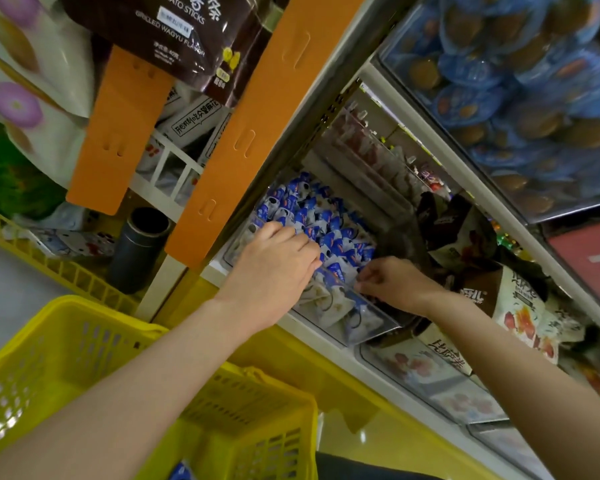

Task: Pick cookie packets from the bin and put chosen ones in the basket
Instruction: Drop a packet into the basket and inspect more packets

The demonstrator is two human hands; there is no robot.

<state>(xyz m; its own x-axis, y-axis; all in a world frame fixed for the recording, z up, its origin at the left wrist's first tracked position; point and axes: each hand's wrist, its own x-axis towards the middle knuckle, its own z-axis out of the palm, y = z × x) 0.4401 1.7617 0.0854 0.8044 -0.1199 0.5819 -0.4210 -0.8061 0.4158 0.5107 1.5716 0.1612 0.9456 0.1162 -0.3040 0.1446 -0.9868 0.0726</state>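
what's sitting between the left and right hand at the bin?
Head view: blue-and-white cookie packets, piled in the clear bin, fill the gap between the left hand and the right hand. No bare stretch shows there.

The clear plastic bin [371, 323] is open on top, and the room above its heap of blue-and-white cookie packets [326, 220] is free toward the bin's far end. Over the near half, the left hand [274, 268] lies on the heap. The right hand [392, 282] sits at the bin's right rim with fingers curled, narrowing the way in. A broad orange plastic strip [257, 133] hangs just left of the bin, its lower end crossing the bin's left edge. Brown-and-white snack bags [465, 244] crowd the bin's right side. Below the bin, the yellow slatted plastic basket [84, 306] stands open-mouthed, and the left forearm crosses above it.
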